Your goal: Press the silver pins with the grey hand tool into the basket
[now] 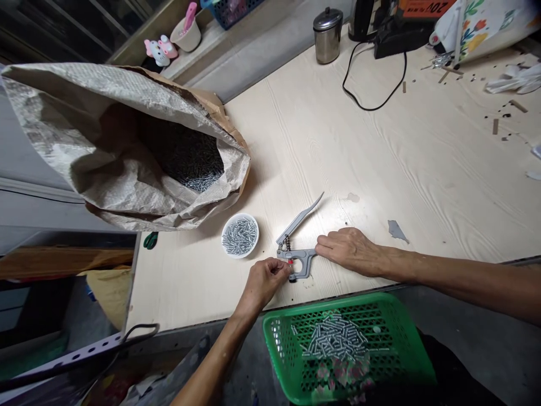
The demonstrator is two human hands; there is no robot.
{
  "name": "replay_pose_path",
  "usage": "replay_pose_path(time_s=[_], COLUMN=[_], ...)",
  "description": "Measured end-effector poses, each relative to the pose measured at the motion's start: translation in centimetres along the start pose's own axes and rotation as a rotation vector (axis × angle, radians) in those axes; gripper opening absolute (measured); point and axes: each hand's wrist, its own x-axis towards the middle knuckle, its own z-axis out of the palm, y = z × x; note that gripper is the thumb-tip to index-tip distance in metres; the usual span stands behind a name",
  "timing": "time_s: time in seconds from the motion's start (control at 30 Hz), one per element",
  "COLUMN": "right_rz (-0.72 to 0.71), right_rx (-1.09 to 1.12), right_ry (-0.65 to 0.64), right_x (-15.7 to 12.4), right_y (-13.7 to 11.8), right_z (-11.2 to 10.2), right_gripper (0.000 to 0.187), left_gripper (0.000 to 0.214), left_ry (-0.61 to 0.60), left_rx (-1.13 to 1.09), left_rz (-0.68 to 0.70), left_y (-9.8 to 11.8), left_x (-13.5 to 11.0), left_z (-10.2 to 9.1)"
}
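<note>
We note a pale wood-grain table (pixel 422 169) as the main surface. On its left side we log the woven sack (pixel 114 197), mouth open toward us, with a dark heap of small metal pieces inside. Just off the table's near edge sits the green basket (pixel 274 338), holding a loose pile of silvery spring-like parts (pixel 338 335).

Between sack and basket, near the table's edge, is our grey hand press (pixel 305 256), its upper lever (pixel 300 221) raised. Our right hand (pixel 346 248) is curled around the end of its lower handle. Our left hand (pixel 268 279) has thumb and fingertips together at the working end; whether they pinch a small piece we cannot tell.

Handling estimate: the press looks metallic, stiff, moderately weighty and hardly fragile; smooth handles may slip in a damp palm. We judge the lower handle the best hold, fingers clear of the hinge and the closing end.

Beside it stands the white bowl (pixel 240 256), full of shiny slim pieces (pixel 240 235), likely light and prone to roll. Smallest logged: the press's coil spring (pixel 288 242) and red tip (pixel 290 262).
</note>
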Motion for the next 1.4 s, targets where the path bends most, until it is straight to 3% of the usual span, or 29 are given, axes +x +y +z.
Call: replay_pose_path(time_s=[0.17,0.33,0.53,0.63,0.77,1.0,1.1,1.17,1.2,1.3,1.4], right_rz=[0.031,0.08,0.138,0.144,0.106,0.099,0.147,0.191,0.206,0.214,0.234], right_rx=[0.037,0.121,0.095,0.104,0.132,0.171,0.232,0.257,0.267,0.315,0.324], right_ry=[-0.064,-0.069,-0.023,-0.112,-0.15,-0.205,-0.192,-0.194,-0.191,-0.158,-0.148], right_x=[0.1,-0.1,1.6,2.4,2.9,2.9,2.7,2.5,2.5,2.1,1.5], right_y=[-0.4,-0.2,2.1,2.9,2.9,1.9,1.4,1.1,0.9,0.7,0.8], right_z=[0.4,0.0,-2.1,-2.3,-2.6,-3.9,-4.0,-4.0,-3.9,-3.7,-3.6], right_gripper=[0.024,0.011,0.084,0.099,0.098,0.065,0.065,0.067,0.069,0.077,0.081], left_gripper=[0.029,0.033,0.03,0.029,0.028,0.03,0.026,0.021,0.031,0.06,0.067], left_ry=[-0.116,-0.098,-0.075,-0.072,-0.069,-0.048,0.184,0.33,0.35,0.257,0.126], left_rx=[-0.03,-0.103,-0.09,-0.102,-0.112,-0.005,0.27,0.438,0.488,0.556,0.617], left_rz=[-0.054,-0.102,-0.116,-0.129,-0.122,-0.115,0.069,0.325,0.462,0.731,0.763], left_y=[0.0,-0.7,-0.8,-0.7,-0.7,-0.4,0.4,1.0,1.3,2.2,3.0], left_x=[0.0,-0.1,-0.1,-0.2,-0.1,-0.7,-1.9,-2.1,-1.8,0.1,2.3], left_z=[-0.1,0.2,0.3,0.4,0.4,0.4,1.3,2.3,2.7,3.5,3.2])
